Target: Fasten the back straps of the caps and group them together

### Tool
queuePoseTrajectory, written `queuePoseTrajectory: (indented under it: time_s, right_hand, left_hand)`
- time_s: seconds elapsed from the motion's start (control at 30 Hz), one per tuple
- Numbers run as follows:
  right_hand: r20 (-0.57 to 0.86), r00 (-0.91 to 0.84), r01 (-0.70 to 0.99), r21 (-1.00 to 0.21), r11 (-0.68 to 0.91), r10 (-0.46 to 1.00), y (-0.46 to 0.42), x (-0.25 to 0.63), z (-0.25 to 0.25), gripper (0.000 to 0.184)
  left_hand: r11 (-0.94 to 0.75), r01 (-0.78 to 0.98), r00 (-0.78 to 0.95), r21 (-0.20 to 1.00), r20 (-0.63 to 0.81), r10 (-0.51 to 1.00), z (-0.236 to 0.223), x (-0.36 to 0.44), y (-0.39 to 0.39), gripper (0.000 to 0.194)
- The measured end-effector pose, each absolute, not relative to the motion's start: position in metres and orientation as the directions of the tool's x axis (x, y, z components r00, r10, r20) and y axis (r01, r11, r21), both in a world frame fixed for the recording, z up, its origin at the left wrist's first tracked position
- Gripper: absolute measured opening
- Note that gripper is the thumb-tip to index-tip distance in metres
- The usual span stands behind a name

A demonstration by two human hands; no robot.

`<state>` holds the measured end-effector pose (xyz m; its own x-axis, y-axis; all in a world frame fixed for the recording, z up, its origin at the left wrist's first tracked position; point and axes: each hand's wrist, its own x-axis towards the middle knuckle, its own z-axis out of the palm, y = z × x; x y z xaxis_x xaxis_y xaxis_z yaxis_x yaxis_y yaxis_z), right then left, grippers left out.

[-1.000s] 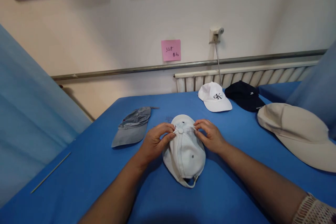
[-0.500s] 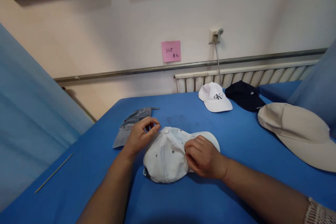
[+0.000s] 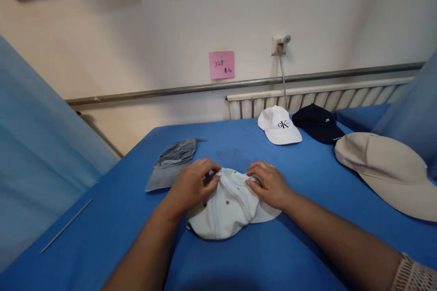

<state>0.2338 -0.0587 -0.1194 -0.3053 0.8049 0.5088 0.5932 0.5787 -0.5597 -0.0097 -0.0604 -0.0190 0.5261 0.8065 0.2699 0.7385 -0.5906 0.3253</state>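
Note:
A pale, washed-denim baseball cap (image 3: pixel 225 211) lies on the blue-covered table in front of me, its brim towards the right. My left hand (image 3: pixel 198 184) is at the top of the crown, its thumb and curled fingers pinching the fabric near the button. On the front of the crown, above the brim, my right hand (image 3: pixel 268 184) grips the cloth between bent fingers and thumb. Just beyond my left hand rests a grey baseball cap (image 3: pixel 174 161), its strap end sticking out to the right.
A white cap (image 3: pixel 278 125) with black letters, a dark navy cap (image 3: pixel 317 122) and a large beige cap (image 3: pixel 385 168) lie at the right. A thin stick (image 3: pixel 66 226) is on the left of the blue cover (image 3: pixel 112 241). Behind are a radiator (image 3: pixel 327 95) and a metal rail (image 3: pixel 177 89).
My right hand has moved up and slightly right on the cap's front. My left hand has come right onto the crown top. The cap's brim has turned slightly towards me.

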Motion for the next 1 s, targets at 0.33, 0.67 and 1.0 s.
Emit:
queuePoseTrajectory:
  time_s: [0.33,0.67,1.0]
  right_hand:
    - [0.583,-0.131,0.494,-0.663,0.563,0.802,-0.07,0.239,-0.103,0.014]
    - [0.274,-0.282,0.745,-0.541,0.39,0.919,-0.064,0.241,-0.1,0.029]
    - [-0.062,-0.114,0.935,-0.343,0.086,0.992,-0.05,0.264,-0.1,0.039]
  left_hand:
    - [-0.592,0.695,0.454,0.409,0.389,0.802,-0.014,-0.009,-0.065,0.017]
    - [-0.573,0.679,0.41,0.459,0.411,0.814,-0.019,-0.01,-0.06,0.019]
    - [-0.51,0.739,0.292,0.441,0.472,0.832,-0.029,-0.022,-0.043,0.021]
